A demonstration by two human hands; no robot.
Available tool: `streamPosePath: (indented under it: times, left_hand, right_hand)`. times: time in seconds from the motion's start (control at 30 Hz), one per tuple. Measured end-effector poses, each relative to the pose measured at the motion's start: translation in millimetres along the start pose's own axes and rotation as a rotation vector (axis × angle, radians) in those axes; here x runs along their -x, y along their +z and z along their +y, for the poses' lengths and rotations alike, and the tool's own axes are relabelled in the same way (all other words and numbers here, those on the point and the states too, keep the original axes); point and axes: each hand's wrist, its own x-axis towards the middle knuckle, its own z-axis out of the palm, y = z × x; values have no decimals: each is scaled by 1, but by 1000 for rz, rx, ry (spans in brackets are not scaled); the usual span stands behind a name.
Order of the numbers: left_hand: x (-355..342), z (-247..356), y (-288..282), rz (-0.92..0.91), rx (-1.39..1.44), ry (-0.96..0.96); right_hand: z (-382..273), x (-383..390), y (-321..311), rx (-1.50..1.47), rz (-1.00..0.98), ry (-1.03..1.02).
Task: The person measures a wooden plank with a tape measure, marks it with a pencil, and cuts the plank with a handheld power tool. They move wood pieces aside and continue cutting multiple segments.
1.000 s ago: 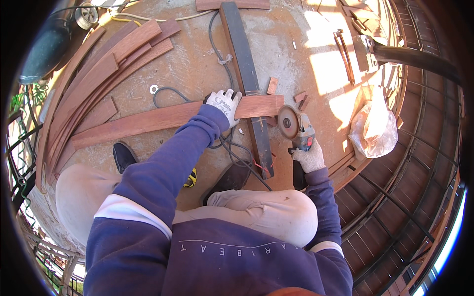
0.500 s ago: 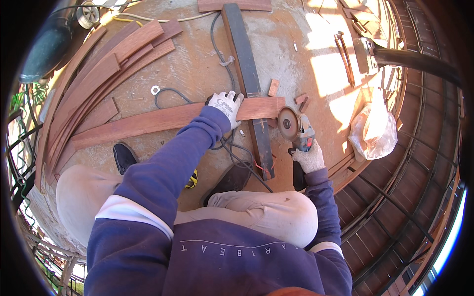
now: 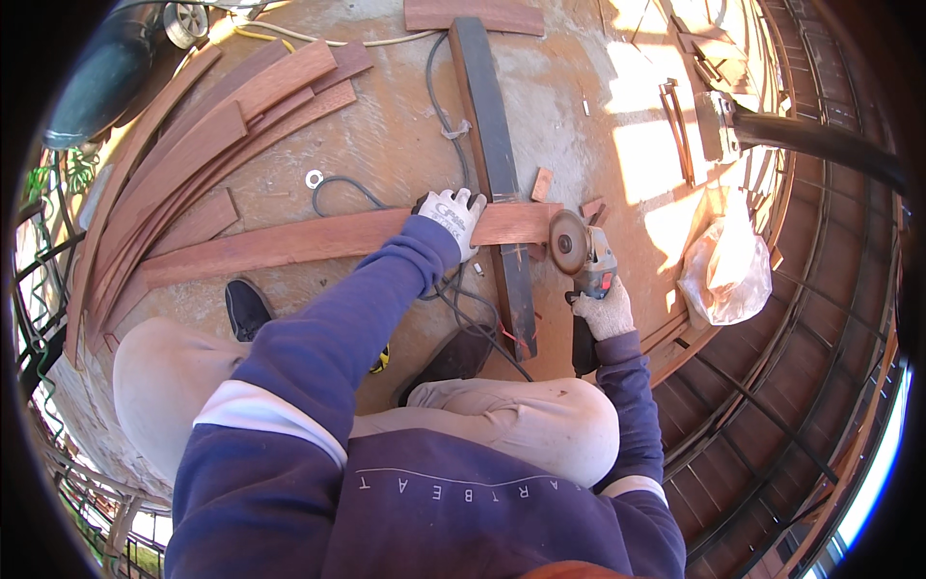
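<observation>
A long reddish-brown wooden plank lies crosswise over a dark beam, its right end just past the beam. My left hand, in a white work glove, grips the plank just left of the beam, fingers bent over its far edge. In my gloved right hand is an angle grinder, closed around its body. The grinder's round disc is right at the plank's right end and hides its near corner; whether they touch I cannot tell.
Curved planks are stacked at the far left. A black cable loops near my shoe. Small wood offcuts lie beyond the plank. A clear plastic bag and a dark metal grating are on the right.
The view has shifted a little, so the floor things sit lower and further right. The grinder has come slightly closer to the plank's end. My left hand keeps its hold.
</observation>
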Motion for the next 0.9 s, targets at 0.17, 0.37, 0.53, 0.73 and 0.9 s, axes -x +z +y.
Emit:
streamPosePath:
  times: [0.17, 0.37, 0.53, 0.73, 0.9]
  left_hand:
    - [0, 0, 3, -4, -8, 5]
    - [-1, -1, 2, -13, -2, 10]
    - [0, -1, 0, -20, 3, 12]
    - [1, -3, -4, -33, 25, 36]
    - [1, -4, 0, -14, 22, 48]
  right_hand:
    - [-5, -5, 2, 10, 5, -13]
    - [-12, -13, 3, -21, -9, 25]
    - [-32, -13, 4, 84, 19, 10]
    - [-18, -25, 8, -79, -7, 50]
    - [-11, -23, 9, 53, 10, 32]
